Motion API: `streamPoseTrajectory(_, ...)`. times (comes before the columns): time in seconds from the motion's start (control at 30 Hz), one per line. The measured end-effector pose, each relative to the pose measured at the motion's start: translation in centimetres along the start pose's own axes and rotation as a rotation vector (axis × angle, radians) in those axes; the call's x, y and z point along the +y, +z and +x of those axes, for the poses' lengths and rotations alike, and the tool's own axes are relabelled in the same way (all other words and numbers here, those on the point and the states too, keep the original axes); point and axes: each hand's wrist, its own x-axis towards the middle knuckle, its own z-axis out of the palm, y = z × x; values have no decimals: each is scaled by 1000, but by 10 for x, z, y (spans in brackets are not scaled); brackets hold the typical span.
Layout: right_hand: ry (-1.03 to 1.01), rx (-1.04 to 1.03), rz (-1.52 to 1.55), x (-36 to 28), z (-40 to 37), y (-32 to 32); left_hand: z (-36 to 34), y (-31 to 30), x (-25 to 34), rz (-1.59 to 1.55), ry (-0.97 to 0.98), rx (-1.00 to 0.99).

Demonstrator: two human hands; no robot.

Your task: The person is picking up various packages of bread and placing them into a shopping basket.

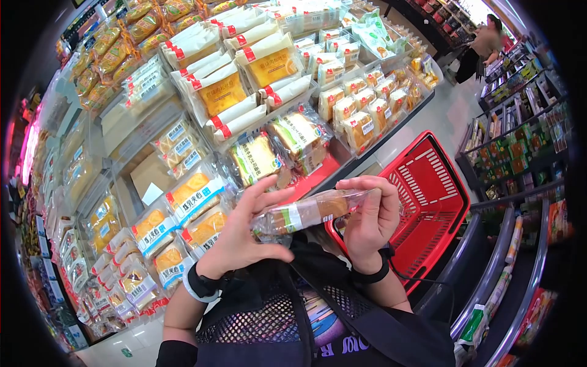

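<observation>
A packaged bread loaf [312, 210] in clear plastic is held up in front of my chest, lying roughly level. It shows brown bread, a pale label band and a small barcode. My right hand [370, 223] pinches the gathered wrapper at its right end between thumb and fingers. At the other end, my left hand [235, 238] is open, thumb and fingers spread around the package's left tip. Just behind the hands stand bags of sliced toast [257, 158] on the display.
A red shopping basket [428, 202] stands at my right. Bagged breads [220, 92] fill the clear-walled display bins ahead and left, with filled buns [156, 229] close by on the left. Shelves [520, 134] line the right side, and another person [483, 49] is in the far aisle.
</observation>
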Motion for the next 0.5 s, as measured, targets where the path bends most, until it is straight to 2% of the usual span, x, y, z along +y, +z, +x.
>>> streamPoseTrajectory(0.07, -9, -22, -21, -1, -2, 2, 2, 8, 1, -30, -36, 77)
streamPoseTrajectory(0.13, 42, -39, 0, 0, -2, -2, 6, 5, 4, 304, 8, 66)
streamPoseTrajectory(0.17, 94, -55, 21, 0, -2, -5, 7, 7, 4, 304, 8, 64)
streamPoseTrajectory(0.2, 98, -53, 21, -3, 0, -6, 7, 8, 2, 27, -93, 143)
streamPoseTrajectory(0.23, 226, -78, 70, -8, 6, -5, 5, 9, 2, -250, -199, 224)
streamPoseTrajectory(0.27, 354, -104, 121, -11, 11, -7, 4, 6, 6, -289, -346, 251)
streamPoseTrajectory(0.3, 441, -246, 5, -10, 16, -15, 7, 7, 5, -402, -330, 309)
streamPoseTrajectory(0.33, 444, -247, 9, -13, 16, -17, 9, 9, 4, -516, -311, 367)
streamPoseTrajectory(0.4, 695, -373, -39, -22, 16, -16, 13, 8, 0, -589, -356, 385)
streamPoseTrajectory(0.43, 745, -411, 38, -16, 12, -21, 14, 8, -2, -664, -401, 401)
streamPoseTrajectory(0.47, 752, -413, 40, -14, 10, -20, 15, 9, 0, -665, -406, 406)
streamPoseTrajectory(0.5, 826, -329, 157, -12, 8, -18, 16, 12, 4, -633, -423, 439)
